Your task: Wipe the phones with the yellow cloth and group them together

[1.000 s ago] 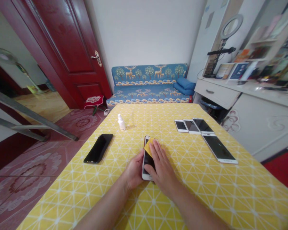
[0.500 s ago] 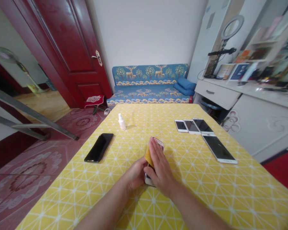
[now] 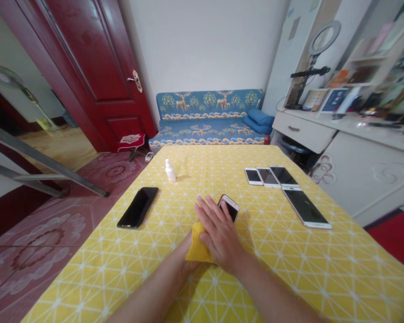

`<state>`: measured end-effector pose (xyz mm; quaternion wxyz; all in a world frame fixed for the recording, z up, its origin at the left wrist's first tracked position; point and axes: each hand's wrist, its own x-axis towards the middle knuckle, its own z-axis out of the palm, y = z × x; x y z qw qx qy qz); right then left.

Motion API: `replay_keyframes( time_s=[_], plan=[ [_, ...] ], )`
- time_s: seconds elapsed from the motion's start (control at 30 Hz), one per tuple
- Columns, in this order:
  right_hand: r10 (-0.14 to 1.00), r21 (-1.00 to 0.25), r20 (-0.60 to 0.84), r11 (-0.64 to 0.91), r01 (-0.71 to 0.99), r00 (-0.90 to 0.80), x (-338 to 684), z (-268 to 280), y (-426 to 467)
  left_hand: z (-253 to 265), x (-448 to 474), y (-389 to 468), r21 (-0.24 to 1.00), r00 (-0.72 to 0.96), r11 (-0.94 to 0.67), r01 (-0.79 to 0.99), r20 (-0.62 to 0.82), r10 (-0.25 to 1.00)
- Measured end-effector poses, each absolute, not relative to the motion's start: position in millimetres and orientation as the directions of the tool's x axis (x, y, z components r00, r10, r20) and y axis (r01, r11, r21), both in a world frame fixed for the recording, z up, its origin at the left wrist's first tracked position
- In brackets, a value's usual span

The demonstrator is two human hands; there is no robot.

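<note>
A white-framed smartphone (image 3: 234,204) is tilted near the middle of the table, its top end showing past my right fingers. My left hand (image 3: 187,252) is at its lower end, mostly covered, with its fingers hidden beneath the cloth and phone. Across the phone lies my right hand (image 3: 221,235), fingers stretched and slightly spread, holding a yellow cloth (image 3: 199,246) between its palm and the phone. One corner of the cloth hangs out on the left, over my left wrist.
A black smartphone (image 3: 138,207) lies to the left, with a white spray bottle (image 3: 170,171) upright behind it. At right are a large white phone (image 3: 306,207) and several phones including a small one (image 3: 253,176). The yellow tablecloth (image 3: 218,157) reaches toward a blue sofa (image 3: 202,128).
My right hand has slid down and left with the cloth, its fingers now more spread. The phone has turned, its top end now pointing further right. The other phones and bottle stay put.
</note>
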<state>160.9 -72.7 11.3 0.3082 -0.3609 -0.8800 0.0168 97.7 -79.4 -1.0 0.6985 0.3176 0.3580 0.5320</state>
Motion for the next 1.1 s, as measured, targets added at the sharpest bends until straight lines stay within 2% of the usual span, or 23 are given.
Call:
replay_keyframes(
  time_s=[0.13,0.27,0.33,0.43,0.57,0.63,0.77,0.9,1.0,1.1],
  plan=[
    [0.73,-0.326,0.616,0.577,0.749,-0.295,169.0,4.0,-60.7,2.8,62.1,-75.9,0.752,0.429,0.445,-0.487,-0.238,0.871],
    [0.777,-0.422,0.623,0.428,0.799,-0.087,174.8,-7.5,-51.6,5.5,51.7,-75.3,0.649,0.498,0.606,-0.46,-0.376,0.781],
    [0.766,-0.449,0.643,0.408,0.795,-0.03,178.4,-10.1,-49.2,8.1,52.3,-73.9,0.606,0.516,0.649,-0.46,-0.412,0.751],
    [0.72,-0.474,0.693,0.497,0.727,-0.039,181.0,-6.0,-53.1,11.5,52.3,-71.1,0.573,0.482,0.62,-0.536,-0.395,0.782],
    [0.696,-0.461,0.667,0.667,0.586,-0.266,172.2,4.3,-67.9,12.4,46.5,-68.4,0.562,0.358,0.509,-0.651,-0.365,0.86],
    [0.682,-0.455,0.653,0.701,0.55,-0.33,166.2,6.1,-71.7,12.3,42.8,-68.2,0.559,0.365,0.503,-0.66,-0.347,0.864],
    [0.682,-0.471,0.68,0.688,0.552,-0.269,167.2,2.8,-63.3,13.8,41.9,-72.2,0.618,0.415,0.549,-0.563,-0.364,0.834],
    [0.728,-0.511,0.677,0.568,0.645,-0.105,185.1,-3.7,-46.4,16.6,50.2,-79.1,0.698,0.44,0.6,-0.391,-0.431,0.788],
    [0.748,-0.519,0.661,0.506,0.689,-0.052,193.1,-6.3,-43.4,16.5,54.4,-80.0,0.724,0.382,0.543,-0.425,-0.4,0.833],
    [0.753,-0.487,0.643,0.541,0.685,-0.138,186.8,-2.8,-54.8,14.2,51.3,-75.6,0.707,0.306,0.49,-0.51,-0.383,0.871]
  ],
)
